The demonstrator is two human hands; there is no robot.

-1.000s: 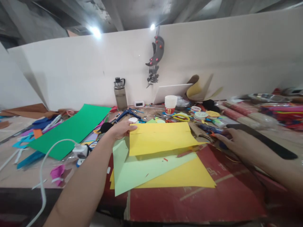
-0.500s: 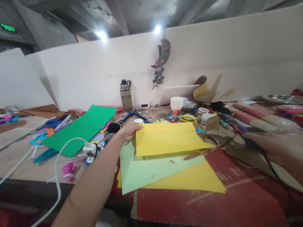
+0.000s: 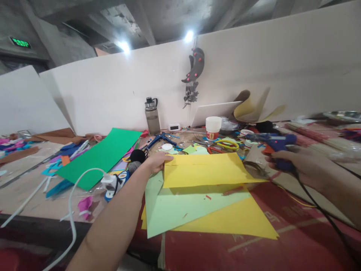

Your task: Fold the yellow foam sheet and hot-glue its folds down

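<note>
My left hand (image 3: 158,162) pinches the upper left corner of a yellow paper sheet (image 3: 205,173), which is raised a little above the pale green sheet (image 3: 169,214). A fold or crease line runs along its upper part. On the right, my right hand (image 3: 293,162) is wrapped round the handle of a blue glue gun (image 3: 278,140) with an orange trigger. Its nozzle points left, above the table, apart from the yellow sheet. Another yellow sheet (image 3: 225,222) lies under the green one. A pencil-like stick (image 3: 232,191) rests on the green sheet, partly hidden.
A green sheet (image 3: 101,156), a white plug and cable (image 3: 111,182) and a water bottle (image 3: 152,116) stand or lie to the left. Paper cups (image 3: 213,130), yellow-handled scissors (image 3: 227,144) and blue pliers-like tool (image 3: 160,140) lie behind. The glue gun's cord (image 3: 318,203) trails right.
My right hand has brought the glue gun up and leftward from the right side, closer to the yellow sheet. My left hand keeps its grip on the sheet. The view has shifted slightly.
</note>
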